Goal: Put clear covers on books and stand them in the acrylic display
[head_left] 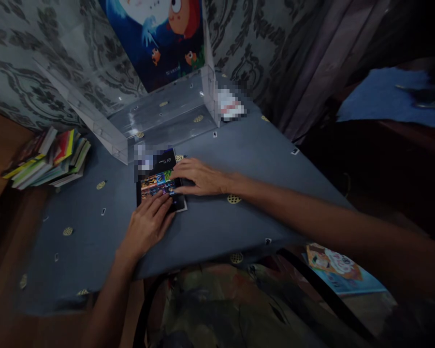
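Dim room; gray tabletop [203, 227], pineapple-print. Dark book [155, 181] lies flat near front edge, within easy reach. Left hand [151, 220]: fingers extended, nearly together, over lower cover, probably steadying. Right hand [199, 177]: thumb spread from fingers, at right edge, probably bracing. Behind: clear stand [110, 140], patterned curtain [94, 63]. Left: stacked books [52, 162].

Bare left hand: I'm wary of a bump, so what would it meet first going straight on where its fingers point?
The bare right hand, probably its thumb, just beyond the left hand over the flat, dark, picture-printed rectangle; depth is unclear.
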The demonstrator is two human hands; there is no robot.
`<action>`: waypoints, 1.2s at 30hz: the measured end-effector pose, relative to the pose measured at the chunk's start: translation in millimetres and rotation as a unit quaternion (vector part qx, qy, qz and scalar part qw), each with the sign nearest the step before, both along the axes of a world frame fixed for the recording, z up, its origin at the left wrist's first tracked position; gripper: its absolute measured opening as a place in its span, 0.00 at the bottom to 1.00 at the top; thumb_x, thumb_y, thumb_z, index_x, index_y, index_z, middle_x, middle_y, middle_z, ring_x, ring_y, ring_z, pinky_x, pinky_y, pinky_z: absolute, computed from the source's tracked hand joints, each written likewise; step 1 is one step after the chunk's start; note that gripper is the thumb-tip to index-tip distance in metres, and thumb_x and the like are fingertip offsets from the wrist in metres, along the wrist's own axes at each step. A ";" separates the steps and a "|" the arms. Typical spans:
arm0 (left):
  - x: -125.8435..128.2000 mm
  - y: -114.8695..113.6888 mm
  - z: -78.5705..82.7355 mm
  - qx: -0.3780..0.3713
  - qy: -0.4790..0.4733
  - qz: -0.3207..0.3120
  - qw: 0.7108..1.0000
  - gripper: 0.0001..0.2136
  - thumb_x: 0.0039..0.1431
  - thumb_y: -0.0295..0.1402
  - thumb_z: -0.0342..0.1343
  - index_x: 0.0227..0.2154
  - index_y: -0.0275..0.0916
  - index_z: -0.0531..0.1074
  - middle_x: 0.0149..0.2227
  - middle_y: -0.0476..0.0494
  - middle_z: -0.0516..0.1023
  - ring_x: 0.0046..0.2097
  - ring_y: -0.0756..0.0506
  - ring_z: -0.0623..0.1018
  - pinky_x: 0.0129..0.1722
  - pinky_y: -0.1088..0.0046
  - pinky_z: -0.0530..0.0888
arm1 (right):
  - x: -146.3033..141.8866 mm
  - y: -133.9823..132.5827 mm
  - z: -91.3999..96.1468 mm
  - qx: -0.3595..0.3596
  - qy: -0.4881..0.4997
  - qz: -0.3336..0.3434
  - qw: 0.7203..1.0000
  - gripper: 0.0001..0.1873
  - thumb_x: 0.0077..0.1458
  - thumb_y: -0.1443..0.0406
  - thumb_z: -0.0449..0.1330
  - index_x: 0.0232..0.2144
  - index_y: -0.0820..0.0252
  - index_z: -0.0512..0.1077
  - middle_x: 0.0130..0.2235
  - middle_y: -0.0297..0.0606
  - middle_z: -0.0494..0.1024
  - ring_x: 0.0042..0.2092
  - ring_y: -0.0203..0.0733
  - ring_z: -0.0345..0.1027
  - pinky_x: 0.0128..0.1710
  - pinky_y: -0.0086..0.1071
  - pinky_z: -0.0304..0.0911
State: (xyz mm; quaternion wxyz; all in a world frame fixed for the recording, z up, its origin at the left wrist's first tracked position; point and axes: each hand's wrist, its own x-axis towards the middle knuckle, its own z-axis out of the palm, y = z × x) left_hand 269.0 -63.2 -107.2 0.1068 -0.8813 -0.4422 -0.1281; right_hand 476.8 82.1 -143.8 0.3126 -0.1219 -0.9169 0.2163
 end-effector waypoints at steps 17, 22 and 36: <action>-45.6 26.8 -6.3 -0.072 -0.141 0.273 0.949 0.19 0.70 0.40 0.45 0.55 0.35 0.71 0.52 0.32 0.79 0.53 0.34 0.78 0.53 0.50 0.75 | 3.8 -10.9 3.0 0.016 -0.130 -0.007 0.991 0.45 0.51 0.40 0.66 0.65 0.54 0.65 0.69 0.51 0.61 0.72 0.60 0.47 0.69 0.58 0.42; -59.7 28.4 -9.1 -0.115 -0.237 0.261 0.929 0.19 0.67 0.36 0.45 0.55 0.40 0.73 0.54 0.39 0.80 0.54 0.38 0.79 0.57 0.53 0.74 | 5.3 -10.9 3.7 0.005 -0.138 0.000 0.990 0.45 0.53 0.40 0.64 0.64 0.58 0.66 0.69 0.54 0.60 0.72 0.61 0.47 0.69 0.61 0.41; -66.6 -2.0 -19.5 -0.178 -0.306 0.161 0.921 0.19 0.64 0.39 0.57 0.57 0.45 0.74 0.62 0.42 0.74 0.63 0.40 0.73 0.64 0.54 0.70 | 9.5 2.3 11.2 -0.079 -0.090 -0.017 0.993 0.30 0.63 0.46 0.58 0.59 0.58 0.72 0.60 0.50 0.73 0.62 0.57 0.65 0.64 0.56 0.56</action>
